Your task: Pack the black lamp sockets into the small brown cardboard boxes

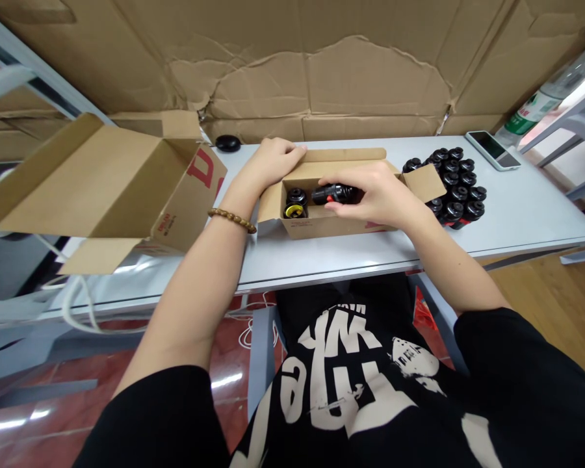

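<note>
The black piece (332, 194) lies just off the view's centre, toward one o'clock, held sideways in your right hand (377, 195). Beneath your work is the white table (531, 201); at nine o'clock on it stands a larger carton (188, 195), flaps open, likely kept there to be out of your way. The small carton (322, 227) sits at twelve o'clock from your chest, where both hands reach it. At its three o'clock, a cluster of black pieces (452, 179) stands close-packed, probably to stay within your right side's reach. Your left hand (273, 161) rests at its ten o'clock corner, seemingly steadying it, fingers gathered; I cannot tell whether they pinch the flap. Your right thumb and fingers pinch the black piece in the carton's mouth, near two upright pieces (297, 196) at its nine o'clock end.
</note>
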### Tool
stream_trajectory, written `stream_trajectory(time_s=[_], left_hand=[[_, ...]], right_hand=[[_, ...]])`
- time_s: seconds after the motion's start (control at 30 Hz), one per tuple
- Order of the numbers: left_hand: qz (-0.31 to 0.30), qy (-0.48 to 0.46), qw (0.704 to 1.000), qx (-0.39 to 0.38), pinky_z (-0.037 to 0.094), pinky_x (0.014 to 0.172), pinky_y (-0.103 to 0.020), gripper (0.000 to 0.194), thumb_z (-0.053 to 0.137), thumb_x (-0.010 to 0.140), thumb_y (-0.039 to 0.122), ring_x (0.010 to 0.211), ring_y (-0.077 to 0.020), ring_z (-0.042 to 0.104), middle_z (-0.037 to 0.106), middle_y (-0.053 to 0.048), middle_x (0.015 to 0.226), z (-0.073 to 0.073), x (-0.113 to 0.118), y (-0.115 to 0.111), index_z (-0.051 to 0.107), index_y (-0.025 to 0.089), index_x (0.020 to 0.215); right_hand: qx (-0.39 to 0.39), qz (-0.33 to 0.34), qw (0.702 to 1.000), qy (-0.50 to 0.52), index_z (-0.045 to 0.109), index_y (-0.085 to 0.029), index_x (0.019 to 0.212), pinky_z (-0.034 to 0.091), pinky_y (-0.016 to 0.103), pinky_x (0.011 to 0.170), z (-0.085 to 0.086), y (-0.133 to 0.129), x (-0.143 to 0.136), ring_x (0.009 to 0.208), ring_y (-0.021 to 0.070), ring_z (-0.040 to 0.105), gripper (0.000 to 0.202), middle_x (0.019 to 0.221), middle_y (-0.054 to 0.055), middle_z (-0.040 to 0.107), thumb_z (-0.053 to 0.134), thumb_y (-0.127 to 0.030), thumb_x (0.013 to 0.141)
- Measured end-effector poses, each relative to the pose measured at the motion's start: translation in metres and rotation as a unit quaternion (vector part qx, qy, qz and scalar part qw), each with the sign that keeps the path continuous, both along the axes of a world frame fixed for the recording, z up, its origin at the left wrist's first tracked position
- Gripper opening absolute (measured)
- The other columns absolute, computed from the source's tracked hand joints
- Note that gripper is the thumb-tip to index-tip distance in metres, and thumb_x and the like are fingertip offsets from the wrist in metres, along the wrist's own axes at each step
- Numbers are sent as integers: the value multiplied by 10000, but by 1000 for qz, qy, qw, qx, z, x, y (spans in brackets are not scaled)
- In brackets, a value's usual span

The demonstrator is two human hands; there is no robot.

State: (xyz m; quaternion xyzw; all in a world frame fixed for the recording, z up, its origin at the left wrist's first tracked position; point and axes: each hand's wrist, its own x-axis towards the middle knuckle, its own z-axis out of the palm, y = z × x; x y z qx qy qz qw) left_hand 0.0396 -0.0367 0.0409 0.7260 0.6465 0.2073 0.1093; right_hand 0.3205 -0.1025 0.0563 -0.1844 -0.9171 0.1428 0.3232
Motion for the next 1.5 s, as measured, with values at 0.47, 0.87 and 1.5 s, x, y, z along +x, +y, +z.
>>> stream_trajectory(time_s=[0.47, 0.87, 1.5], left_hand=[[-8, -10, 1000, -1, 467, 1017, -415, 496, 483, 1141, 548, 953, -273, 562, 635, -86, 846, 1, 1, 0, 623, 213, 803], [-22, -4, 1000, 9, 477, 986, -416, 493, 477, 1113, 531, 895, -262, 552, 672, -95, 831, 3, 2, -2, 533, 240, 719], [-24, 23, 999, -15, 509, 877, -459, 516, 614, 1047, 602, 816, -296, 598, 602, -74, 695, 10, -3, -7, 578, 262, 661]], right_hand=[[52, 25, 997, 41, 821, -186, 1398, 606, 406, 946, 2, -1, 1, 1001, 246, 738, 378, 1133, 96, 833, 648, -391, 1132], [66, 21, 997, 32, 814, -184, 1378, 598, 404, 920, 1, 0, 3, 987, 251, 734, 358, 1147, 110, 833, 629, -367, 1133], [71, 6, 997, 39, 774, -186, 1443, 651, 473, 1040, -1, 1, 6, 1137, 299, 813, 410, 1305, 128, 870, 679, -442, 1138]])
